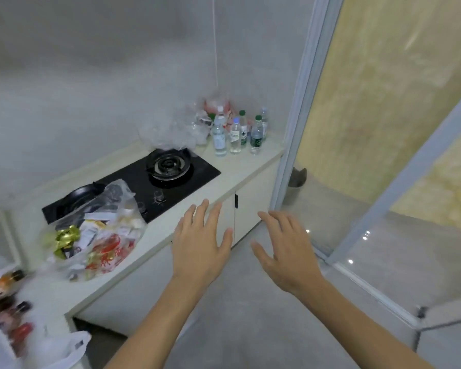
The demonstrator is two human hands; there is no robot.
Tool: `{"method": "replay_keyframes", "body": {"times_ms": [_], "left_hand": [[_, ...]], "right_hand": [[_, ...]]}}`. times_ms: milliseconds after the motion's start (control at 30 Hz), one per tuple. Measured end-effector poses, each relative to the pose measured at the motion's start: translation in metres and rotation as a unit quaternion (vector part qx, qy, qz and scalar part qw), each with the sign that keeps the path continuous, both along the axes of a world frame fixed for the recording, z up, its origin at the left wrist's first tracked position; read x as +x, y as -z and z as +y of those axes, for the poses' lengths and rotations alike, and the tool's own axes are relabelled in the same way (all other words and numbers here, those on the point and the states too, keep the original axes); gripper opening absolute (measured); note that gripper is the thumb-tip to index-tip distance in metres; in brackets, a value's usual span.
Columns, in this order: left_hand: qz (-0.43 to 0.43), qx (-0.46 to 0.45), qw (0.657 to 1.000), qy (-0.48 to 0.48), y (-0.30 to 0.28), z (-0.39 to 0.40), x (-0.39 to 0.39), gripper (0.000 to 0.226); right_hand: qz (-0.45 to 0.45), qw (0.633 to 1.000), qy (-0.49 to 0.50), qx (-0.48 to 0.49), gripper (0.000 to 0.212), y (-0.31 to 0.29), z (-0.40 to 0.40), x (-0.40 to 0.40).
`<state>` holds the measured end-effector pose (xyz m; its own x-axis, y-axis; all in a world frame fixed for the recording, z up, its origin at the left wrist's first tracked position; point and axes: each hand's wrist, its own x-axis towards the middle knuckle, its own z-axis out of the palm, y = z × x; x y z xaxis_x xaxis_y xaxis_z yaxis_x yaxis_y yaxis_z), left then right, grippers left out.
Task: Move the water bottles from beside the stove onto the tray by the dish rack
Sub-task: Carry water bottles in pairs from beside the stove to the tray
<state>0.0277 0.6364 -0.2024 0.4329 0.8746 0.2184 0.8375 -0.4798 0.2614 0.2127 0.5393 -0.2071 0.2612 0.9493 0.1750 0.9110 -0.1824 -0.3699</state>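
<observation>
Several clear water bottles (235, 134) with white, blue and green caps stand upright on the pale counter (250, 161), at its far right end beside the black gas stove (155, 177). My left hand (201, 242) is stretched out in front of the cabinet doors, fingers spread, holding nothing. My right hand (285, 251) hovers beside it over the floor, also spread and empty. Both hands are well short of the bottles. No tray or dish rack is in view.
Crumpled clear plastic bags (171, 131) lie behind the stove's burner. A black pan (75, 198) and a plastic bag of wrappers (96, 235) cover the stove's left side. Sauce bottles (8, 307) stand at lower left. A glass sliding door (304, 107) borders the counter's right end.
</observation>
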Motion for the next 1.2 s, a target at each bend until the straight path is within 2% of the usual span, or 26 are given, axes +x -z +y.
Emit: {"method": "replay_keyframes", "body": {"times_ms": [267,600,833,967,1200], "left_hand": [[0.009,-0.014,0.999,0.05,0.022,0.129,0.12,0.07],[0.05,-0.054,0.997,-0.011,0.037,0.296,0.244,0.071],[0.051,-0.053,0.996,-0.041,0.056,0.41,0.295,0.064],[0.043,-0.074,0.995,-0.06,0.075,0.486,0.322,0.064],[0.042,-0.113,0.991,-0.06,0.101,0.58,0.353,0.063]], "right_hand": [[0.015,0.999,0.032,-0.002,0.071,0.026,0.131,0.115],[0.014,0.999,-0.04,-0.026,0.067,0.03,0.324,0.256],[-0.014,0.995,-0.092,-0.033,0.06,0.045,0.447,0.31],[-0.023,0.995,-0.088,-0.035,0.059,0.056,0.526,0.335],[-0.062,0.984,-0.102,-0.133,0.065,0.08,0.626,0.37]]}}
